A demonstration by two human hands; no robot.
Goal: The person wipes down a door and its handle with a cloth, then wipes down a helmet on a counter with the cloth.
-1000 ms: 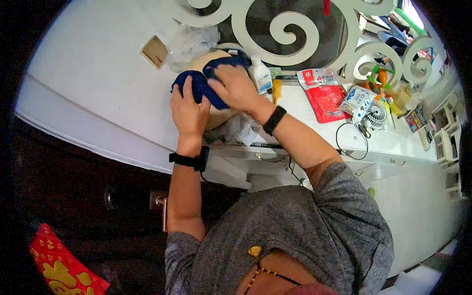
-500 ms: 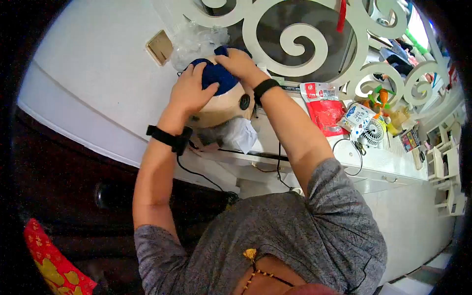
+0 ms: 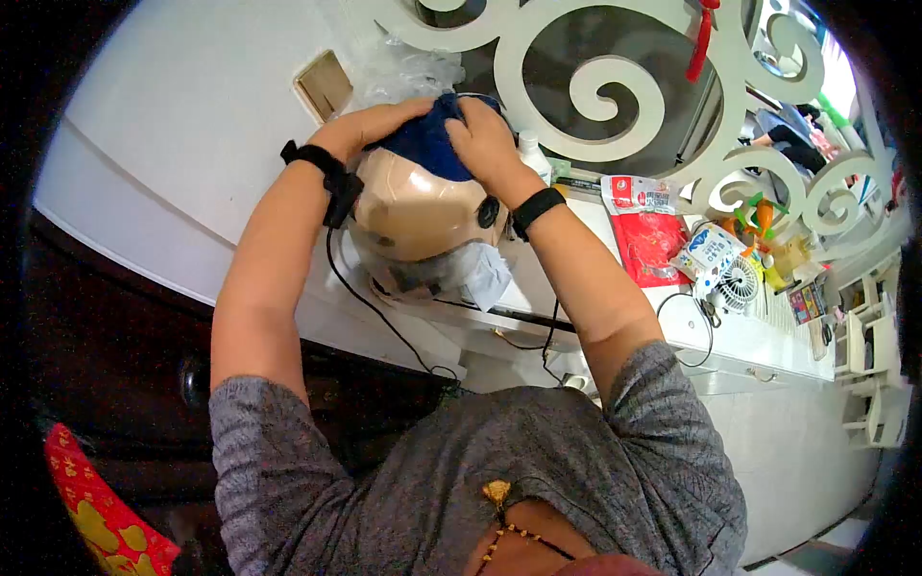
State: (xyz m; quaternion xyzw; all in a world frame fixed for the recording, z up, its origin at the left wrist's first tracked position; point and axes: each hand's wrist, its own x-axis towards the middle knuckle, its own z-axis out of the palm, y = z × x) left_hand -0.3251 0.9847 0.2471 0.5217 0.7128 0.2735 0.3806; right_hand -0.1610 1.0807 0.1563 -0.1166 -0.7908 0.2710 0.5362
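Observation:
A glossy beige helmet (image 3: 413, 202) with a dark round knob at its side and a smoky visor (image 3: 408, 269) stands on the white counter. Draped over its far top is a dark blue cloth (image 3: 427, 149). My left hand (image 3: 384, 120) lies along the cloth's left far edge, with its fingertips partly hidden in the folds. On the right, my right hand (image 3: 483, 144) grips the bunched cloth, thumb toward the middle. White tissue (image 3: 485, 276) hangs at the helmet's near right side.
Clear crumpled plastic (image 3: 408, 72) and a tan square box (image 3: 324, 86) lie beyond the helmet. A white bottle (image 3: 531, 154), a red packet (image 3: 648, 235) and a small white fan (image 3: 738, 283) are to the right. A white scroll lattice (image 3: 509, 58) rises behind. Black cable (image 3: 370, 307) hangs from my left wrist.
My left hand has moved up and away from the helmet's front to the cloth's far edge, uncovering more beige shell. My right hand stays on the cloth, and the two hands are closer together.

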